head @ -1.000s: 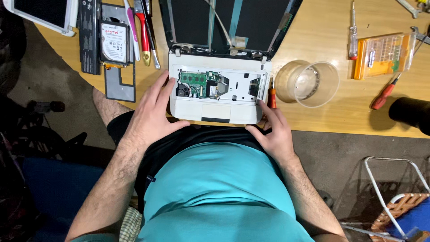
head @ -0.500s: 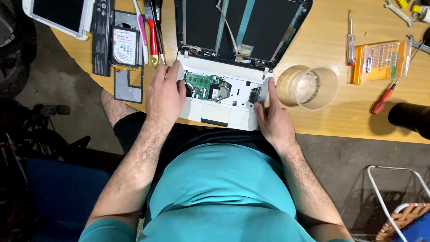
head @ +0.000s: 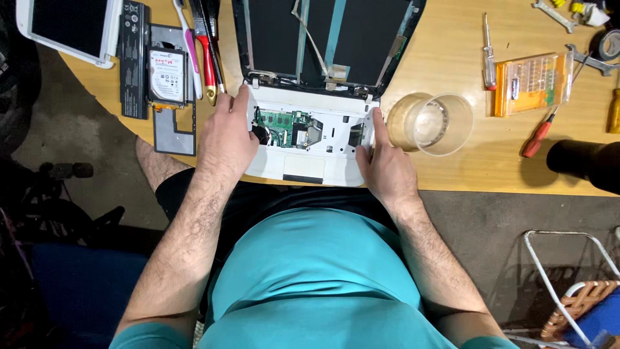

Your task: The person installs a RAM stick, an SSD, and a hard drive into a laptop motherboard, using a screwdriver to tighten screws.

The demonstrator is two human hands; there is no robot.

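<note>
Your left hand (head: pixel 226 139) lies flat and open on the left end of the opened white laptop base (head: pixel 309 139), fingers spread over its left edge, gripping nothing. Your right hand (head: pixel 386 169) rests on the base's right front corner, index finger stretched up along the right edge, other fingers curled at the side; can't tell if it actually clamps the shell. The base sits at the near edge of the wooden table (head: pixel 452 39), right in front of your torso, cover off, with a green circuit board (head: pixel 283 123) exposed inside and a pale touchpad (head: pixel 303 168) at the front. The black lid (head: pixel 323 39) is folded back flat behind it, with ribbon cables running across. Just right of the base, near your right index finger, stands a clear plastic cup (head: pixel 431 123). Further right lie an orange bit case (head: pixel 531 84), a small screwdriver (head: pixel 489 52) beside it and a red-handled screwdriver (head: pixel 539 136) below it. Left of the base lie a hard drive (head: pixel 166 76), a long black battery (head: pixel 134 58), a grey cover plate (head: pixel 174 129), red-handled tools (head: pixel 206 58), and a white tablet-like device (head: pixel 68 26) at the far left corner. A dark object (head: pixel 584 161) sits at the right table edge, too dark to identify.
</note>
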